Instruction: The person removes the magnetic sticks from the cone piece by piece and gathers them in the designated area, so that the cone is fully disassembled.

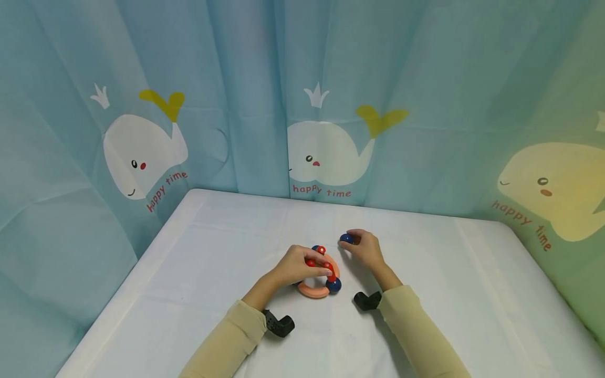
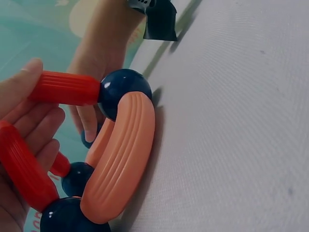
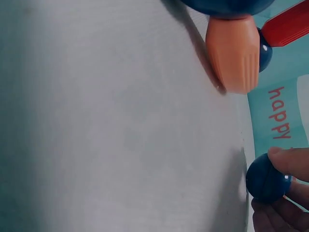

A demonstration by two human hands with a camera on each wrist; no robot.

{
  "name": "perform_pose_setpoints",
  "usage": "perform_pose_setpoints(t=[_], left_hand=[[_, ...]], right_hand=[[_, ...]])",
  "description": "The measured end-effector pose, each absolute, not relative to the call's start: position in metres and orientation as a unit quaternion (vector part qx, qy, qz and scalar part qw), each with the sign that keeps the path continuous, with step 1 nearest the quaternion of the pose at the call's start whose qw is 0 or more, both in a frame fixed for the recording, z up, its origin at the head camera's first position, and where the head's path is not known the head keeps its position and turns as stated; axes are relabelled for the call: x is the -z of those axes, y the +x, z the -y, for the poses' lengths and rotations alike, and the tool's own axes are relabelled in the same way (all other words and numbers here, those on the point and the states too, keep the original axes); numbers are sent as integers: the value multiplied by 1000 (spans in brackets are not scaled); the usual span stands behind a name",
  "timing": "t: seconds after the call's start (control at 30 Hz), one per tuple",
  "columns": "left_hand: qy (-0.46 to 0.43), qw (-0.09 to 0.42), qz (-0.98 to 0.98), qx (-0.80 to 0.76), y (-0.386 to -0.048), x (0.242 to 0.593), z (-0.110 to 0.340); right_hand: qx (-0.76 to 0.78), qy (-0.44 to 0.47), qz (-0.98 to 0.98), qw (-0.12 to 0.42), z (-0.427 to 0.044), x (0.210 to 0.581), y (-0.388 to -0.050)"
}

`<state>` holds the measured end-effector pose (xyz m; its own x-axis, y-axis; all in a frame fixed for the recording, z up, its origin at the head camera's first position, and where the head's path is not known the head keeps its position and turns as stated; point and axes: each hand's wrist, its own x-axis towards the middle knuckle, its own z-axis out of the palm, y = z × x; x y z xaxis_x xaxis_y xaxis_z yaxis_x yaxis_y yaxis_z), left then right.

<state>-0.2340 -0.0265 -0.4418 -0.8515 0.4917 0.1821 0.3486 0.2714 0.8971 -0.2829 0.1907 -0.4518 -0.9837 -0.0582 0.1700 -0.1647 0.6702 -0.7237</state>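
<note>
On the table lies a ring of curved orange pieces joined by dark blue balls. Red rods stand up from the balls. The left hand reaches over the ring and pinches one red rod between thumb and fingers; another rod leans by its palm. Behind and right of the ring, the right hand pinches a separate blue ball between thumb and fingertips, apart from the ring.
A white cloth covers the table. Blue-green curtains with whale prints hang behind and at both sides. Black devices are strapped at both wrists, near the tabletop.
</note>
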Motion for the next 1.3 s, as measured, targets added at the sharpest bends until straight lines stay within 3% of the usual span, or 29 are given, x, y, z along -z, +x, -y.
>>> perform_pose_setpoints(t=[0.4, 0.57, 0.73, 1.1, 1.3], left_hand=[[256, 51, -793, -551, -234, 448, 32], [255, 48, -782, -566, -232, 449, 46], [241, 38, -782, -574, -227, 456, 68], [254, 25, -774, -579, -220, 472, 90], [284, -3, -791, -542, -219, 476, 90]], right_hand=[[-391, 53, 916, 66, -193, 447, -280], [-409, 56, 906, 95, -195, 441, -271], [-450, 81, 878, 145, -187, 430, -248], [-546, 152, 799, 201, -153, 407, -190], [-600, 152, 764, 181, -123, 398, -147]])
